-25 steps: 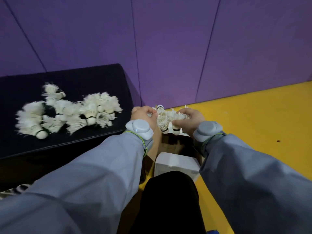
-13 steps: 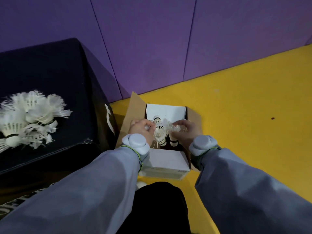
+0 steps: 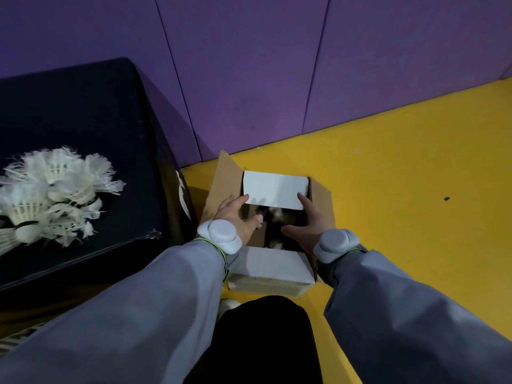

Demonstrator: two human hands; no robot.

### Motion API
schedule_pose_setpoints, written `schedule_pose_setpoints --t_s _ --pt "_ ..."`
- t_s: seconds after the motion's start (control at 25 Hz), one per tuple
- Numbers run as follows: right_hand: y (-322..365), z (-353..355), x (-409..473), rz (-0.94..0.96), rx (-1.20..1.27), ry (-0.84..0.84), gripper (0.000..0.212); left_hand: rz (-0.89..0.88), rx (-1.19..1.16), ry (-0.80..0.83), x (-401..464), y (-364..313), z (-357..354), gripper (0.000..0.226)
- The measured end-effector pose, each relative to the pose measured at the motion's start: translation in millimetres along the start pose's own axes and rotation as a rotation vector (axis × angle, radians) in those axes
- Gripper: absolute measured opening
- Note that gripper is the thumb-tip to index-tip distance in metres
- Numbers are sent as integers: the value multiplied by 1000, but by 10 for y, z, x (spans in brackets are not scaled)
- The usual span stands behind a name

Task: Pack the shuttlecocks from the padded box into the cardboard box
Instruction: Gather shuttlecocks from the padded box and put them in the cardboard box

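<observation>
An open cardboard box with white inner flaps sits on the yellow floor against the purple wall. My left hand and my right hand hover over its opening with fingers spread, holding nothing. Shuttlecocks lie dim and blurred inside the box between my hands. A heap of several white feathered shuttlecocks rests on the dark padded box at the left.
The purple padded wall stands right behind both boxes. Yellow floor stretches to the right of the cardboard box. My dark-clad knee is just in front of the cardboard box, and a white object peeks out beside it.
Both hands lowered a bunch of shuttlecocks over the cardboard box and let go; the shuttlecocks now lie inside and the hands are spread open. The view tilted down and right.
</observation>
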State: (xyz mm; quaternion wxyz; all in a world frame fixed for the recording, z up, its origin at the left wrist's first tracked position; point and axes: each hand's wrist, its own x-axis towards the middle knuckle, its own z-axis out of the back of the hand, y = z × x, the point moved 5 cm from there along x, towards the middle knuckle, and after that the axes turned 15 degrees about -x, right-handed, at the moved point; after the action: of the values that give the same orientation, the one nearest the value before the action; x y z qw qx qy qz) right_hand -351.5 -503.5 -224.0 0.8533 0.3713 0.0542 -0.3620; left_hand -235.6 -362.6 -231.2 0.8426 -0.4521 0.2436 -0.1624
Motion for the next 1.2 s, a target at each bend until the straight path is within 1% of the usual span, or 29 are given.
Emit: schedule_pose_setpoints --t_s 0.16,0.32,0.48,0.56,0.68,0.72,0.8,0.88,0.92,1.0,1.08,1.2 --pt "459 148 -382 88 -93 -82 80 -67 -74 -45 -244 -119 337 62" --pt "866 142 -759 133 -129 -67 79 -101 -117 -122 -529 -166 784 61" --pt "1377 -35 -1116 209 -65 -45 85 -155 -165 -228 -915 -157 1430 58" --pt "1677 -193 -1311 265 -70 -37 85 -181 -187 -280 -1161 -73 1784 57" --pt "1963 -361 -1491 288 -87 -54 86 -200 -212 -372 -1421 42 2219 55" --pt "2072 -454 -1558 305 -106 -57 88 -194 -225 -402 -1513 106 2386 55" --pt "2223 -625 -1592 312 -171 -73 100 -171 -220 -456 -1654 238 2684 56" --pt "2366 -852 -1581 320 -253 -59 111 -133 -190 -502 -1792 410 2972 60" --pt "2439 -912 -1649 342 -287 -51 111 -118 -178 -516 -1837 475 3066 63" --pt "2571 -996 -1807 376 -271 -7 101 -100 -149 -537 -1910 598 3200 70" --pt "2606 -1059 -1761 398 -244 17 92 -101 -134 -549 -1933 703 3262 78" --pt "2675 -1143 -1644 409 -271 10 95 -77 -106 -560 -1875 827 3294 94"
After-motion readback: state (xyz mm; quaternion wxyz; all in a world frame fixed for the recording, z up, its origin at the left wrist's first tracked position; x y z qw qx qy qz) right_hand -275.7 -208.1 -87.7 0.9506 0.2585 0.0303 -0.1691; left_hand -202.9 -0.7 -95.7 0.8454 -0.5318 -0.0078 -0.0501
